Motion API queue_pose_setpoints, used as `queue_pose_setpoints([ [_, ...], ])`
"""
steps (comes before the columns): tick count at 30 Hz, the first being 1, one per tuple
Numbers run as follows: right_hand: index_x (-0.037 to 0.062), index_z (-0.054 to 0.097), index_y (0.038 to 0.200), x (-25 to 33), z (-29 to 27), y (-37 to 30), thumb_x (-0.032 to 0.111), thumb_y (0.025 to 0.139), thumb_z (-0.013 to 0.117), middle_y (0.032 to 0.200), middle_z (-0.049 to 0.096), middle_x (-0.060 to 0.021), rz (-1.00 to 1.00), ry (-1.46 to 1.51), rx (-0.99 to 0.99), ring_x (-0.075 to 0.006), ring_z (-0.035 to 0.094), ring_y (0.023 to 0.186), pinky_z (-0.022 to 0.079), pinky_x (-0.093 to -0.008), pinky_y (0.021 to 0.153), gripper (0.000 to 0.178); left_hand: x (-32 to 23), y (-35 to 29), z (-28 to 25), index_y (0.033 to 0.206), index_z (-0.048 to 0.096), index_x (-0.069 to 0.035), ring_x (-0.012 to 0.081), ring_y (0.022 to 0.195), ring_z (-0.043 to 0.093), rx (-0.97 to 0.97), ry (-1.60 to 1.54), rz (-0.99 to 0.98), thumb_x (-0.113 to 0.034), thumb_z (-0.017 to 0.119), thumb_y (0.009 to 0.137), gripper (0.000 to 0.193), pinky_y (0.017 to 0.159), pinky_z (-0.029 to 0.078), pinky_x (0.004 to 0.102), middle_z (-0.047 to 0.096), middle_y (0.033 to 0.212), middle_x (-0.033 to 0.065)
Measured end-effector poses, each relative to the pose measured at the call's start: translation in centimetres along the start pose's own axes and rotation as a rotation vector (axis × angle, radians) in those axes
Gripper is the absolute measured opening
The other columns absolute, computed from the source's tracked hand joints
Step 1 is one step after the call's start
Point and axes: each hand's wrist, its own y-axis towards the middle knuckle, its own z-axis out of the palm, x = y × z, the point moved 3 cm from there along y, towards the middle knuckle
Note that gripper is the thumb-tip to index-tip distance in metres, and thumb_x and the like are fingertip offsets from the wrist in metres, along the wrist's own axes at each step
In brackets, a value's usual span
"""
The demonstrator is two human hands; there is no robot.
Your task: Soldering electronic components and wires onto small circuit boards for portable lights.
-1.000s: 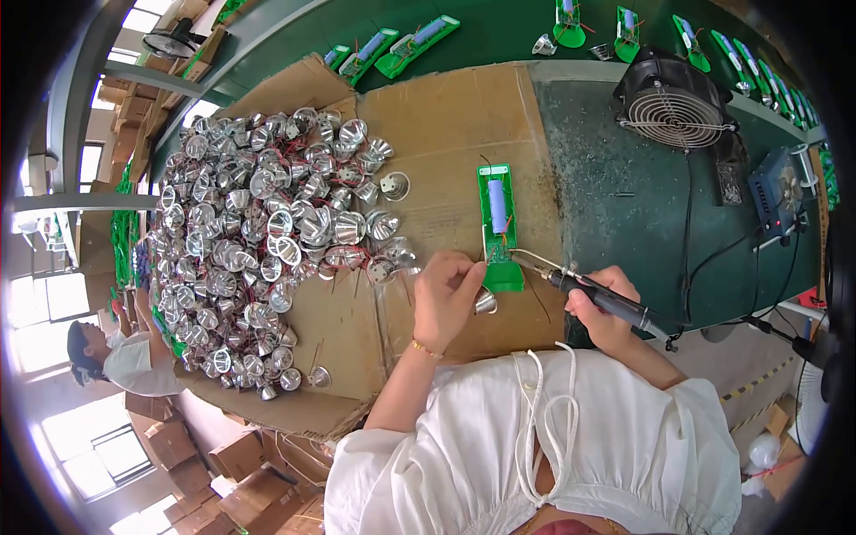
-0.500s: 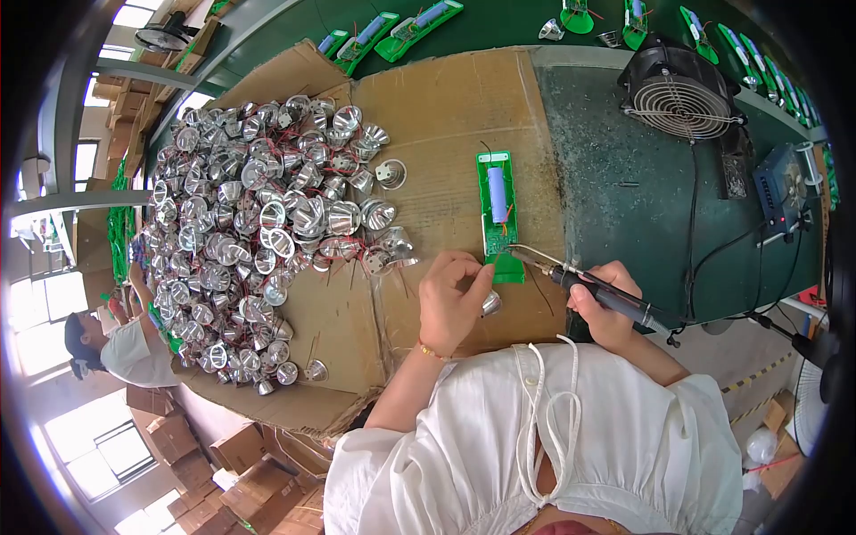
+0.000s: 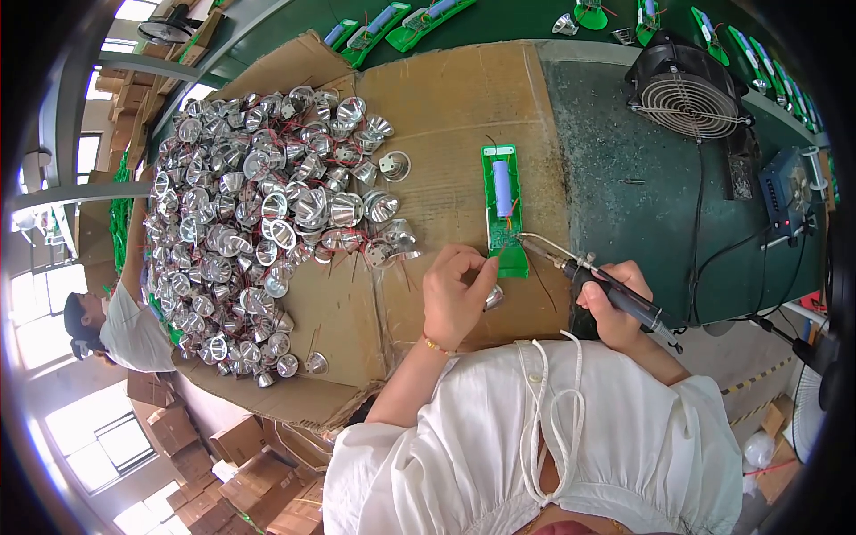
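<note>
A green plastic housing (image 3: 512, 264) lies lengthwise on the cardboard, a blue-violet battery cell (image 3: 502, 189) in its middle. A small green circuit board (image 3: 503, 240) with red wires sits nearer to me. My right hand (image 3: 617, 303) grips a soldering iron (image 3: 617, 294); its tip and a thin curved metal tube reach the board's right edge. Beside the housing's near end, my left hand (image 3: 457, 290) has thumb and forefinger pinched together; whatever is between them is too small to make out. A silvery reflector cup (image 3: 494, 297) is partly hidden just right of that hand.
Many reflector cups with red wires (image 3: 259, 214) are heaped on cardboard (image 3: 455, 107) to the left. A black fan (image 3: 691, 102) and a blue soldering station (image 3: 786, 196) stand at right, with cables running across the green table. More green housings (image 3: 428, 22) line the far side. Another person (image 3: 129, 330) works at far left.
The view has shifted slightly, so most things sit a little differently in it. The iron's tip and my left pinch remain at the board's near end. The co-worker's arm has moved.
</note>
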Motion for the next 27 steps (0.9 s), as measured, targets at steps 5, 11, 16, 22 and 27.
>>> queue_pose_setpoints([
  [5,-0.0018,0.041,0.086,-0.1,0.1,0.1,0.005,0.081,0.057,0.067,0.054,-0.0113,0.003,0.015,0.006,-0.0116,0.054,0.054,0.046,-0.0245,0.049,0.018,0.0,0.0,0.0,0.07,0.06,0.002,0.0177,0.059,0.055,0.0,0.027,0.024,-0.009,0.065,0.075,0.013,0.053,0.044,0.0268,0.057,0.075,0.0093],
  [11,-0.001,0.044,0.082,-0.3,0.5,0.4,0.006,0.079,0.06,0.066,0.057,-0.0099,0.053,0.067,-0.038,-0.0102,0.056,0.054,0.045,-0.0226,0.048,0.018,-0.4,-0.2,-0.2,0.077,0.064,0.001,0.0136,0.058,0.054,-0.022,-0.042,0.054,-0.007,0.064,0.077,0.008,0.052,0.044,0.0246,0.056,0.08,0.0084],
  [16,-0.0005,0.047,0.081,-0.5,0.8,0.7,0.008,0.078,0.063,0.065,0.059,-0.0084,0.146,0.103,-0.066,-0.009,0.057,0.055,0.045,-0.0216,0.048,0.018,-0.5,-0.2,0.0,0.08,0.065,0.0,0.0118,0.056,0.052,0.006,0.006,0.117,-0.007,0.064,0.077,0.008,0.049,0.042,0.023,0.056,0.08,0.0074],
  [22,0.0001,0.046,0.082,-0.3,1.2,1.1,0.007,0.08,0.061,0.063,0.057,-0.0073,0.209,0.192,-0.084,-0.0086,0.055,0.053,0.044,-0.0208,0.047,0.016,-0.6,-0.1,0.2,0.078,0.065,0.0,0.0109,0.054,0.051,-0.004,-0.019,0.066,-0.007,0.064,0.076,0.007,0.047,0.04,0.0233,0.056,0.078,0.0068],
  [27,0.0011,0.044,0.083,-0.1,1.4,1.2,0.007,0.082,0.056,0.061,0.054,-0.0081,0.188,0.15,-0.059,-0.0092,0.052,0.05,0.043,-0.0216,0.046,0.014,-0.4,-0.5,0.3,0.077,0.065,0.0,0.011,0.052,0.05,-0.049,-0.033,0.043,-0.007,0.064,0.076,0.007,0.046,0.038,0.0235,0.056,0.076,0.0064],
])
